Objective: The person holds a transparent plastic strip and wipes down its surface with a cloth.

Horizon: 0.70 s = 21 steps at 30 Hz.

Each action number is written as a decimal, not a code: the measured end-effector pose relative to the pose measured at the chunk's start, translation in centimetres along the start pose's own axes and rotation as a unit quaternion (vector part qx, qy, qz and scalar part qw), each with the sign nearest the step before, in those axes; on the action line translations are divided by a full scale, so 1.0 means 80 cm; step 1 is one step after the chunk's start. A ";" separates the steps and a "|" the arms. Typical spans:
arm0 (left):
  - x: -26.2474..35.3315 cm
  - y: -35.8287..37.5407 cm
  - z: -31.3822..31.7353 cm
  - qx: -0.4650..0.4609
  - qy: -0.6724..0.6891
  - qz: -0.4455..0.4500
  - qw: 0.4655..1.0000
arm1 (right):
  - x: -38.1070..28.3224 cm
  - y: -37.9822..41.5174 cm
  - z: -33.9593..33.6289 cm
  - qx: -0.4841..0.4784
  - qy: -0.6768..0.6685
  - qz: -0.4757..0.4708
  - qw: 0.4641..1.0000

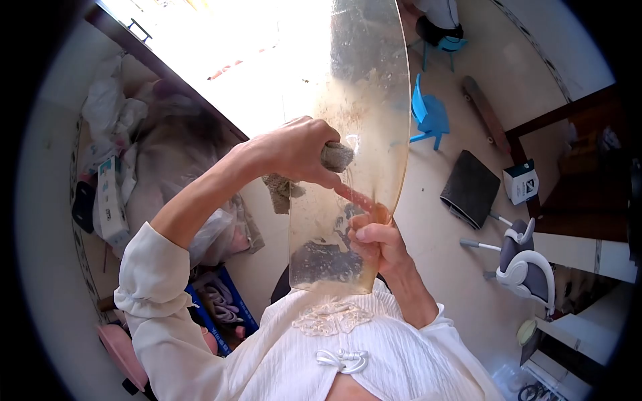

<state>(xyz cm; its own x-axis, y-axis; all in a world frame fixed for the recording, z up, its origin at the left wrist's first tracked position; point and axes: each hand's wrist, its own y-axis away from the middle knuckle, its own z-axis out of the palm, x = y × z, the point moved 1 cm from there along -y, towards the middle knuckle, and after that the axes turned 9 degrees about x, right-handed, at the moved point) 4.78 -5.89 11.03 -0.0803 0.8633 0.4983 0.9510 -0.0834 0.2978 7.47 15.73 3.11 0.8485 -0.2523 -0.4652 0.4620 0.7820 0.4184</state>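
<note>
A long, see-through plastic sheet (364,113), yellowed and marked with spots and smears, stretches from near my chest up past the top of the view. My right hand (380,244) grips its right edge, fingers behind the plastic and thumb in front. Higher up and to the left, my left hand (301,152) is closed around a bunched grey-brown cloth (338,157), which is at the sheet's surface. Part of that cloth hangs below the palm by the sheet's left edge. Wet-looking streaks show on the plastic below the cloth.
Beyond the sheet on the right stand a small blue chair (431,113), a skateboard (486,113), a dark flat case (471,188) and a grey-and-white chair (525,264). Plastic-wrapped bundles (180,154) pile up at left. A seated person (438,23) is at top right.
</note>
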 end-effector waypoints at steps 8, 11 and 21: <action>-0.003 -0.004 -0.005 -0.014 -0.012 0.021 1.000 | 0.002 -0.005 -0.001 0.002 -0.006 0.014 1.000; -0.014 -0.011 -0.001 -0.011 0.003 0.023 1.000 | 0.000 -0.007 0.002 -0.007 -0.003 0.011 1.000; -0.015 -0.012 -0.002 -0.015 0.004 0.036 0.999 | 0.003 -0.010 0.001 -0.016 -0.016 0.013 1.000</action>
<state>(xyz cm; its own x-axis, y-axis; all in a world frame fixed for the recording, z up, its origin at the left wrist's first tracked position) 3.96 -6.94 10.28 -0.0135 0.8507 0.5254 0.9452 -0.1606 0.2843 7.35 15.00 2.73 0.8682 -0.2494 -0.4290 0.4316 0.8062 0.4048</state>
